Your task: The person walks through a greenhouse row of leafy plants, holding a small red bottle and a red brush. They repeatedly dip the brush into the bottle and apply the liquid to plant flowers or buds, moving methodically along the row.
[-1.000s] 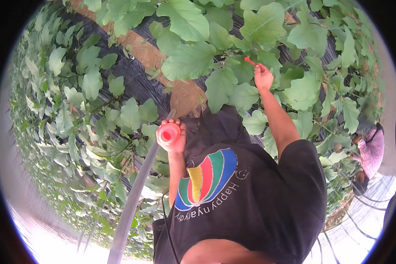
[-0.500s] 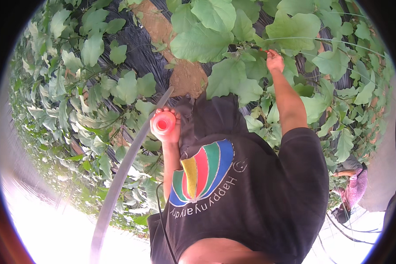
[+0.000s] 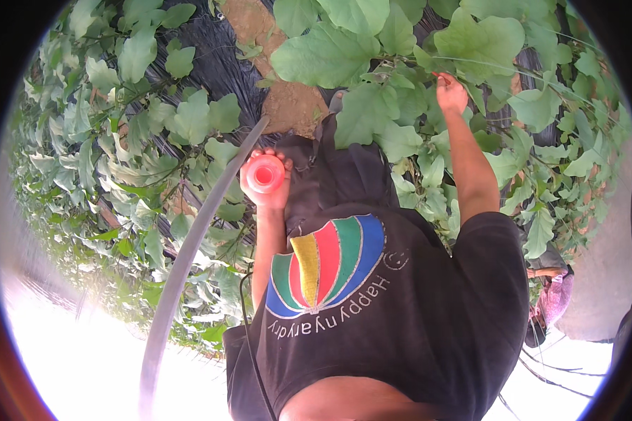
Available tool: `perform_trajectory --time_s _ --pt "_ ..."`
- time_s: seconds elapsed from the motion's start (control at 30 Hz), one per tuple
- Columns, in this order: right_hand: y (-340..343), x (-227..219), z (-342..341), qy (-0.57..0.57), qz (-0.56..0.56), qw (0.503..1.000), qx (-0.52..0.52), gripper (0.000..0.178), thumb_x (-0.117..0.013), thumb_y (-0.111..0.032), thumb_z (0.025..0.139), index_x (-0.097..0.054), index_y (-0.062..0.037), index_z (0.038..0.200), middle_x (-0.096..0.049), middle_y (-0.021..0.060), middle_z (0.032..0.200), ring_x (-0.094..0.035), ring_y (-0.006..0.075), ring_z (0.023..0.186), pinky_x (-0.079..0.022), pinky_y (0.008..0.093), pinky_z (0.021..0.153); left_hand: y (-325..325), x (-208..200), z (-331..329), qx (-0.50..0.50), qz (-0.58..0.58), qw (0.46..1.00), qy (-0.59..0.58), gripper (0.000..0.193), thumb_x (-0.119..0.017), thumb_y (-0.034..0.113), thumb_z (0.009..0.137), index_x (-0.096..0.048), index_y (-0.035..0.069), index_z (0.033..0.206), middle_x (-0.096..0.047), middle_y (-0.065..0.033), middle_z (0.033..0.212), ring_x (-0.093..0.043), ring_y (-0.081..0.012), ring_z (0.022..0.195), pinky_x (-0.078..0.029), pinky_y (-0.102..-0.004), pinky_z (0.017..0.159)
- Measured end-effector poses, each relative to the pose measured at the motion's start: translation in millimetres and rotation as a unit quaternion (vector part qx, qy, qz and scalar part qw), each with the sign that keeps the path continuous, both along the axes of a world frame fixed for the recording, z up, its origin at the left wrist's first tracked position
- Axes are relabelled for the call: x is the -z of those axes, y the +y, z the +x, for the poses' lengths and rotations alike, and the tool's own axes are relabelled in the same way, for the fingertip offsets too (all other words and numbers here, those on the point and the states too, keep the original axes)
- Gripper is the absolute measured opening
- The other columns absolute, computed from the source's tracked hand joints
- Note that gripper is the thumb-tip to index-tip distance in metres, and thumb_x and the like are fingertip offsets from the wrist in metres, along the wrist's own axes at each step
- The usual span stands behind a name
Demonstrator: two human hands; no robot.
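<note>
My left hand (image 3: 272,199) is wrapped round a pink-red plastic bottle (image 3: 265,175), whose round open mouth faces up; what is inside cannot be made out. Farther out on the right, my right hand (image 3: 453,98) reaches among broad green leaves, its fingers pinched on a small thin red thing (image 3: 439,74) too small to name. A large lobed leaf (image 3: 481,43) spreads just above that hand. Close to its left are the stem and young leaves of a plant (image 3: 393,74) that looks like eggplant.
A grey pole (image 3: 196,235) slants up past my left arm. Dense leafy plants (image 3: 154,168) stand on the left, with black plastic film (image 3: 221,77) and a brown soil strip (image 3: 291,105) between rows. Thin strings (image 3: 541,74) cross at right. Another person (image 3: 556,295) is behind my right arm.
The view has shifted slightly. My right hand appears a little farther right, still among the leaves with the red thing. My left hand keeps the bottle. The other person is now more hidden.
</note>
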State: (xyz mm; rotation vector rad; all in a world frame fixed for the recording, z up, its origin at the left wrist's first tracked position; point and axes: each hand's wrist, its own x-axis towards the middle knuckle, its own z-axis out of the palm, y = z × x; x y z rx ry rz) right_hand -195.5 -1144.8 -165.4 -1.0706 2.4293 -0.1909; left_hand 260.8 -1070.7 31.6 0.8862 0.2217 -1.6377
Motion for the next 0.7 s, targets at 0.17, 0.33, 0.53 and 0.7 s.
perform_trajectory --time_s 0.17,0.33,0.53,0.7 --pt "-3 30 -8 -0.017 0.041 0.997 -0.055 0.029 -0.057 -0.041 0.088 -0.071 -0.03 0.111 -0.073 0.0053 0.102 -0.068 0.0302 0.098 -0.053 0.0408 0.087 1 1 3 0.016 -0.002 1.0 -0.002 0.028 -0.051 0.035 0.093 -0.061 0.01 0.099 -0.064 -0.0087 0.1 -0.056 -0.0269 0.093 -0.043 -0.0403 0.08" --pt "-11 32 8 -0.005 0.128 0.988 -0.082 0.029 -0.057 -0.038 0.09 -0.07 -0.0257 0.113 -0.072 0.0033 0.106 -0.068 0.0269 0.098 -0.053 0.0377 0.088 2 -3 4 0.022 -0.015 1.0 -0.004 0.032 -0.05 0.039 0.092 -0.061 0.01 0.099 -0.064 -0.0094 0.1 -0.056 -0.0273 0.093 -0.043 -0.0405 0.08" --pt "-8 7 10 -0.034 0.053 0.997 -0.031 0.028 -0.056 -0.039 0.09 -0.07 -0.0314 0.114 -0.072 0.0062 0.103 -0.067 0.0294 0.099 -0.053 0.0406 0.086 -4 -3 7 0.021 -0.011 1.0 -0.007 0.03 -0.05 0.037 0.09 -0.06 0.01 0.097 -0.064 -0.0098 0.098 -0.057 -0.0286 0.09 -0.044 -0.0411 0.077" --pt "10 -14 14 0.02 -0.012 1.0 -0.004 0.028 -0.057 -0.039 0.09 -0.072 -0.0285 0.111 -0.073 0.0056 0.097 -0.068 0.0298 0.094 -0.053 0.0412 0.083 -22 -3 7 0.018 0.017 1.0 0.004 0.024 -0.05 0.031 0.088 -0.06 0.01 0.092 -0.064 -0.0101 0.093 -0.06 -0.0305 0.085 -0.045 -0.0418 0.071"
